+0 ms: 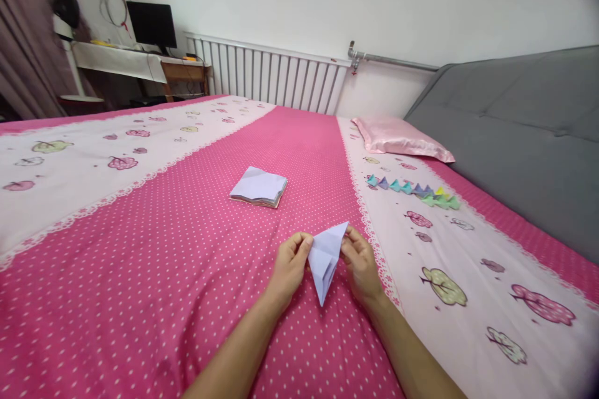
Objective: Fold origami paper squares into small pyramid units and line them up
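A pale lilac folded paper (325, 259), shaped like a pointed kite with its tip toward me, is held between both hands above the pink dotted bedspread (187, 249). My left hand (289, 265) pinches its left edge with closed fingers. My right hand (360, 262) pinches its right edge near the upper corner. Farther up the bed lies a small stack of square papers (259, 187), out of reach of both hands.
A row of several small folded paper pieces (414, 192) in teal, blue, yellow and green lies to the right. A pink satin pillow (400, 137) sits by the grey headboard (519, 131). A white radiator (271, 78) and a desk with a monitor (152, 25) stand behind the bed.
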A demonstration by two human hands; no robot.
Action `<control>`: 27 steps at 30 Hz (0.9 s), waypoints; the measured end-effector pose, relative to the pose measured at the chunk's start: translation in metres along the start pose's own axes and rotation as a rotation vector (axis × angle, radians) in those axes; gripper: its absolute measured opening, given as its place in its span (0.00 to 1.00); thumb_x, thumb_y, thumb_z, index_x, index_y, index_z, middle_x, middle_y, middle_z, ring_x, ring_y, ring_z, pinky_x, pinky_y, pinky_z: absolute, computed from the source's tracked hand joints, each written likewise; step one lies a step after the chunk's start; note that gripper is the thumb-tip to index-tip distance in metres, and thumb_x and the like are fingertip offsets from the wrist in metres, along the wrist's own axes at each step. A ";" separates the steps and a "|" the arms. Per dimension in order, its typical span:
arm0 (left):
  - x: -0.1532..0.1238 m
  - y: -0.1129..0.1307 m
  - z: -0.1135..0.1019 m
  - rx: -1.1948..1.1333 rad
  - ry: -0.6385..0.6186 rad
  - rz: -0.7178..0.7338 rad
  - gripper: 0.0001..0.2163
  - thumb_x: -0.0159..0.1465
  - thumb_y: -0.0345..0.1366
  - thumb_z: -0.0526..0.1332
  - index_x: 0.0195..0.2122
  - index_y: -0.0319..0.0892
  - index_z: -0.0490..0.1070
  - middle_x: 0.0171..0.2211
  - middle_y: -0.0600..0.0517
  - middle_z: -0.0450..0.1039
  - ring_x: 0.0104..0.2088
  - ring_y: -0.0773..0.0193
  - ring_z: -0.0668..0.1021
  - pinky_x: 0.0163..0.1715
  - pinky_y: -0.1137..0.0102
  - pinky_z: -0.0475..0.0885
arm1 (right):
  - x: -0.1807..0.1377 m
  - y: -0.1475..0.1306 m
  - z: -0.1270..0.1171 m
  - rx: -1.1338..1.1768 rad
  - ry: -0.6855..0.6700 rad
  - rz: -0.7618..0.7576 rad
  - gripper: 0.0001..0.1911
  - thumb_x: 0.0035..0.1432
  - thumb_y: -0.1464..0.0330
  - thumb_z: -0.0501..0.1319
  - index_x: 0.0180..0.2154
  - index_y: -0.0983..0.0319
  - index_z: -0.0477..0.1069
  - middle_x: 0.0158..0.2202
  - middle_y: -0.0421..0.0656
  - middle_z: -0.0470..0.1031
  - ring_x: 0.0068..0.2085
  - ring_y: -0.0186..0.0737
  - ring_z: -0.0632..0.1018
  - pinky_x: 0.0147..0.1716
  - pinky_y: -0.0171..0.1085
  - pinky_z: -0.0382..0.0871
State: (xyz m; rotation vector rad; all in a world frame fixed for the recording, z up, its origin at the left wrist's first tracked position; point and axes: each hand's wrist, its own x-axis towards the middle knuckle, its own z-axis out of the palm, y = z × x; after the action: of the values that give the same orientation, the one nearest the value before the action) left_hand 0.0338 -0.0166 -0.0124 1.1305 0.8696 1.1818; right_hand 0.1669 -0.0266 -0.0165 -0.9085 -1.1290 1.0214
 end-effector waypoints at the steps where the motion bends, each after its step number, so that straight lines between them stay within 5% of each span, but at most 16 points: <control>1: 0.000 0.000 0.000 0.000 0.007 0.004 0.16 0.54 0.48 0.59 0.25 0.38 0.66 0.19 0.57 0.59 0.20 0.72 0.61 0.21 0.77 0.56 | 0.000 -0.001 0.000 -0.008 -0.001 0.000 0.09 0.53 0.64 0.59 0.36 0.61 0.66 0.29 0.41 0.74 0.29 0.36 0.74 0.27 0.33 0.67; 19: -0.002 -0.004 0.005 -0.120 0.090 -0.047 0.13 0.53 0.45 0.62 0.28 0.37 0.70 0.22 0.55 0.67 0.22 0.71 0.65 0.24 0.77 0.60 | -0.002 -0.002 0.005 -0.095 -0.101 0.055 0.25 0.42 0.68 0.67 0.44 0.59 0.65 0.30 0.40 0.72 0.28 0.34 0.73 0.27 0.33 0.69; 27: -0.004 -0.015 0.008 0.099 0.115 0.041 0.17 0.59 0.43 0.56 0.43 0.37 0.71 0.42 0.45 0.74 0.40 0.59 0.74 0.41 0.69 0.67 | -0.004 0.005 0.010 -0.140 0.002 0.066 0.28 0.41 0.71 0.66 0.47 0.60 0.63 0.28 0.38 0.71 0.26 0.32 0.71 0.25 0.30 0.67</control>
State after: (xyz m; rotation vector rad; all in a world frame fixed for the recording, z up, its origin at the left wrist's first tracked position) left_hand 0.0445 -0.0218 -0.0254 1.1738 1.0065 1.2590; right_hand 0.1562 -0.0283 -0.0205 -1.0639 -1.1870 1.0042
